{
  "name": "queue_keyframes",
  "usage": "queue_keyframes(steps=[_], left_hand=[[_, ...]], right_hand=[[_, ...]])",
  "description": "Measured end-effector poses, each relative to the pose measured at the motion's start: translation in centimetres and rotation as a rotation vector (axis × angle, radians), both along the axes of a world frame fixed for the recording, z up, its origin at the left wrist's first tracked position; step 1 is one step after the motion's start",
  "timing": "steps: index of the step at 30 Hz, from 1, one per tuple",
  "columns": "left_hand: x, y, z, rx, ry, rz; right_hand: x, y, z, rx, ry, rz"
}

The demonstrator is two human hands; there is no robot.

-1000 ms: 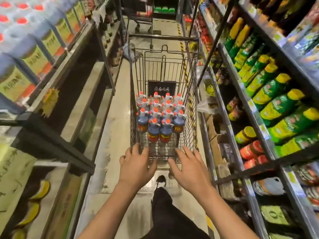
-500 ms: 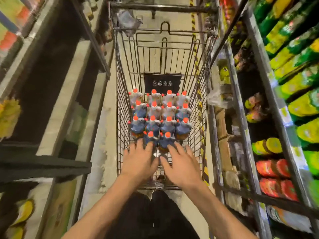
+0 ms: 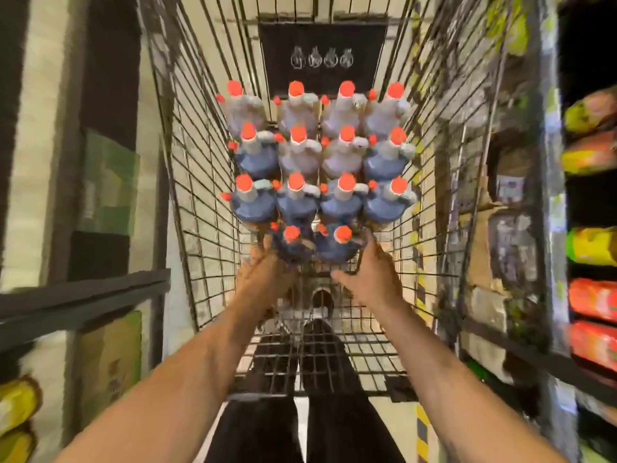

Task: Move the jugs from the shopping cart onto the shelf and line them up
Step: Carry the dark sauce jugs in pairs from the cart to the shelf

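Note:
Several blue and pale jugs (image 3: 320,152) with orange caps stand in rows inside the wire shopping cart (image 3: 200,195). The two nearest jugs stand side by side in front. My left hand (image 3: 267,275) wraps the outer side of the near-left jug (image 3: 292,247). My right hand (image 3: 374,275) cups the outer side of the near-right jug (image 3: 339,250). Both jugs still rest on the cart floor. The picture is blurred, so the fingertips are hard to make out.
A dark empty shelf board (image 3: 83,292) runs along the left of the cart, with cartons below it. On the right, shelves (image 3: 534,349) hold red and yellow-green packs (image 3: 592,299). A black sign (image 3: 322,55) hangs on the cart's far end. My dark trousers show below the cart.
My head has leaned in over the cart. Both hands went from the cart's near rim down to the two nearest jugs and closed around their sides.

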State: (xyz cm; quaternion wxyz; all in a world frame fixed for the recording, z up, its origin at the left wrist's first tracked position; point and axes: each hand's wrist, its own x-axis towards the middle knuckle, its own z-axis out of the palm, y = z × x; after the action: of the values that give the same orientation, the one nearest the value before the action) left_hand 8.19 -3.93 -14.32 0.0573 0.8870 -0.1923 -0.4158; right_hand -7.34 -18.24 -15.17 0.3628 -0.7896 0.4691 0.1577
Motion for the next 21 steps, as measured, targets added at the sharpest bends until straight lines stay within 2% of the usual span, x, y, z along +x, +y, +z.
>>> queue_keyframes(steps=[3, 5, 7, 9, 11, 12, 13, 15, 17, 21], left_hand=[[0.3, -1.2, -1.0, -0.086, 0.083, 0.127], [0.2, -1.8, -1.4, -0.007, 0.194, 0.085], [0.1, -1.4, -2.6, -0.089, 0.252, 0.353], [0.3, -0.7, -4.6, -0.323, 0.27, 0.511], [0.4, 0.3, -7.8, -0.339, 0.282, 0.518], [0.8, 0.1, -7.9, -0.301, 0.315, 0.472], [1.0, 0.2, -8.1, -0.343, 0.331, 0.44], [1.1, -0.1, -6.7, -0.436, 0.22, 0.315], [1.1, -0.1, -6.0, -0.437, 0.205, 0.289], [0.5, 0.5, -5.1, -0.437, 0.24, 0.374]], right_hand=[[0.3, -0.5, -3.8, 0.081, -0.046, -0.041], [0.2, -0.6, -5.9, 0.174, -0.093, -0.115], [0.2, -0.5, -7.3, 0.234, -0.142, -0.179], [0.2, -0.3, -8.1, 0.291, -0.174, -0.235], [0.2, 0.1, -9.1, 0.357, -0.22, -0.314], [0.1, 0.3, -9.7, 0.368, -0.241, -0.351], [0.2, 0.3, -10.1, 0.376, -0.248, -0.375], [0.4, 0.1, -10.8, 0.393, -0.296, -0.402], [0.7, -0.2, -10.4, 0.411, -0.343, -0.401], [0.5, 0.4, -7.0, 0.407, -0.428, -0.419]])
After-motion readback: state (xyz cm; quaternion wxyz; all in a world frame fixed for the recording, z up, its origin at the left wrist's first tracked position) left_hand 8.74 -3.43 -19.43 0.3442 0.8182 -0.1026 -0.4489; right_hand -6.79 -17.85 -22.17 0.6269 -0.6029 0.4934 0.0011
